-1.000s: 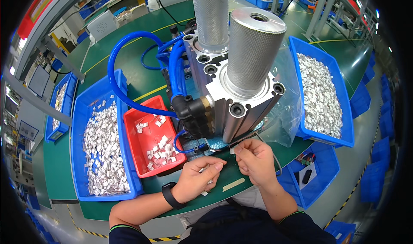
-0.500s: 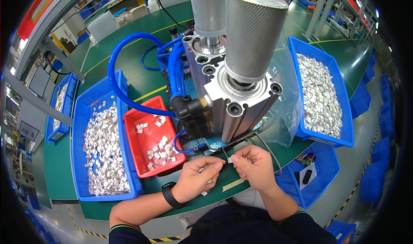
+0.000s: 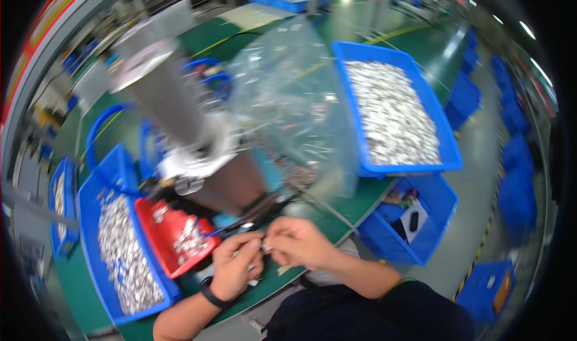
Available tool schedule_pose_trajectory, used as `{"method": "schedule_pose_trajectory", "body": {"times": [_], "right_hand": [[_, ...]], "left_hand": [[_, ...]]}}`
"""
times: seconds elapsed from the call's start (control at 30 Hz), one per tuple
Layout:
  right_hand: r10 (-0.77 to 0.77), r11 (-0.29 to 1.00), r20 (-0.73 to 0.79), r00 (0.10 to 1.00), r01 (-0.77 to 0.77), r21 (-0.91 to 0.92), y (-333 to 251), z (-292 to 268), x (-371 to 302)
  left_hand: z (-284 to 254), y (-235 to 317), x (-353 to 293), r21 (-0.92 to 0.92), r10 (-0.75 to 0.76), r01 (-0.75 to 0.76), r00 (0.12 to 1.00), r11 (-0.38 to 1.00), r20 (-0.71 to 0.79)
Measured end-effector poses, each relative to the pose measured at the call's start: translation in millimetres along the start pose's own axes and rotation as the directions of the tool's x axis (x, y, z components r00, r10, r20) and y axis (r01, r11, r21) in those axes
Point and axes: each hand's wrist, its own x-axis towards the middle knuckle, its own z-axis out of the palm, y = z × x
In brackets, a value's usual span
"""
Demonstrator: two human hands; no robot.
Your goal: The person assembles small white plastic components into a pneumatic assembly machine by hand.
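My right hand (image 3: 300, 243) pinches a small white block-shaped part (image 3: 266, 246) by the table's front edge. Right beside it, my left hand (image 3: 235, 264) is curled closed, its thumb and forefinger close to that part. More small white parts (image 3: 250, 269) show between the left fingers; motion blur hides their detail. Just beyond my hands stands a metal press (image 3: 231, 185) with a tall knurled cylinder (image 3: 159, 94) on top. To the left, a red bin (image 3: 171, 254) holds several of the same white parts.
A blue bin (image 3: 96, 245) full of white parts stands left of the red one. Another full blue bin (image 3: 454, 155) is at the right, with an open blue tray (image 3: 430, 245) below it. A clear plastic bag (image 3: 294, 82) lies behind the press. Blue hoses (image 3: 93, 133) loop at its left.
The view has swung to the right, so the press and bins appear further left and blurred. My hands have come closer together, still holding the small white parts.
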Motion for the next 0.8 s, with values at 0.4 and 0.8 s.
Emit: {"method": "schedule_pose_trajectory", "body": {"times": [0.4,0.8], "right_hand": [[0.010,0.965,0.142,0.990,-0.047,0.259,1,9,3],[-0.071,0.986,0.204,0.976,0.038,0.160,3,7,5]], "left_hand": [[3,-8,1,0.130,0.129,-0.110,0.981,0.985,-0.146],[0,-11,-1,0.151,0.127,-0.104,0.980,0.983,-0.152]]}}
